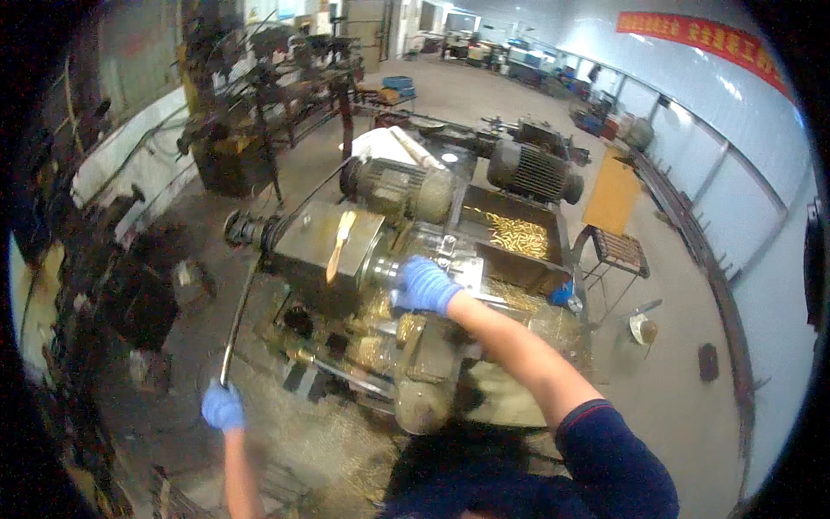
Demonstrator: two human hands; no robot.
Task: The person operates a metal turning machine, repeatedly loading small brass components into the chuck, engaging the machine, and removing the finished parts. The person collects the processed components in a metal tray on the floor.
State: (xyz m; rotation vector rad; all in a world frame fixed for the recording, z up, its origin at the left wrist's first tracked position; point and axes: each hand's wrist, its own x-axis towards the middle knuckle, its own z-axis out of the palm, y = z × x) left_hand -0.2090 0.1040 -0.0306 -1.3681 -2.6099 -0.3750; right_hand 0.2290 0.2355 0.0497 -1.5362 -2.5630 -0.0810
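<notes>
My left hand [223,406], in a blue glove, is closed round the lower end of a long metal lever [235,333]. The lever runs up to the left end of a lathe's box-shaped headstock [304,251]. My right hand [425,285], gloved the same way, is at the round steel spindle nose [380,270] on the headstock's right side. Its fingers are curled, and what they hold is hidden. On top of the headstock lies a brush [339,242] with a pale yellow end. Brassy chips cover the bed below my right hand.
Behind the lathe, a dark metal tray [553,275] holds many small brass pieces [520,235]. Two electric motors [529,170] stand at the back. To the right are a small rack stand [618,251] and a tan board [611,195]. Long bars lie along the right wall.
</notes>
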